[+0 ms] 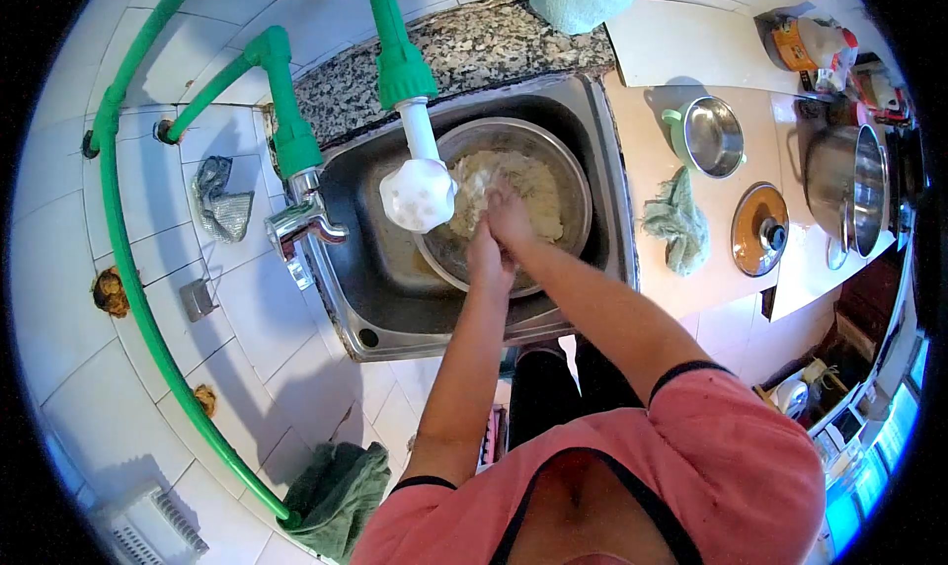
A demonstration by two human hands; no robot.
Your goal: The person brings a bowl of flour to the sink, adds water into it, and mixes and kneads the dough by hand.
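Observation:
A wide metal bowl (579, 170) sits in the steel sink (336, 209), with a pale, lumpy, wet-looking mass (538, 195) spread inside; its kind I cannot make out. Over it my two hands meet. My right hand (510, 219) lies across the front of my left, its fingers stretched toward the pale mass and slightly blurred. My left hand (485, 253) is lower, near the bowl's near side, with its fingers mostly hidden by the right. Whether the fingertips touch the mass is unclear. Close to the bowl's left rim hangs a white tap head (419, 194) on a green pipe.
Left of the sink is a metal tap (304, 227). On the right counter are a small metal pot (713, 137), a crumpled cloth (677, 224), a glass lid (759, 229) and a large pot (845, 185). A green pipe (123, 239) runs down the tiled wall.

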